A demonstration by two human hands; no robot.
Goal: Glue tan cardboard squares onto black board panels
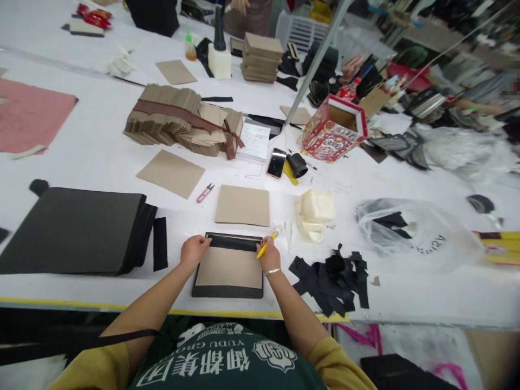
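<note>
In front of me lies a black panel (pixel 227 292) with a tan cardboard sheet (pixel 229 269) on it, its black margins showing around the board. Across the panel's far edge runs a black strip (pixel 233 242). My left hand (pixel 194 251) is closed in a pinch at the strip's left end. At the right end, my right hand (pixel 269 256) has its fingertips on the strip while gripping a yellow-handled brush (pixel 262 250), bristles pointing up and away. A pile of loose black strips (pixel 333 279) lies right of that hand. One more black strip (pixel 160 244) rests to the left.
Stacked black panels (pixel 77 230) stand at left. Beyond the work lie a cardboard sheet (pixel 242 205), pink thread snips (pixel 205 193), a tied cardboard bundle (pixel 174 116), a phone (pixel 277 163) and a cream-coloured container (pixel 317 208). A plastic bag (pixel 426 233) and a red box (pixel 329 132) sit rightward.
</note>
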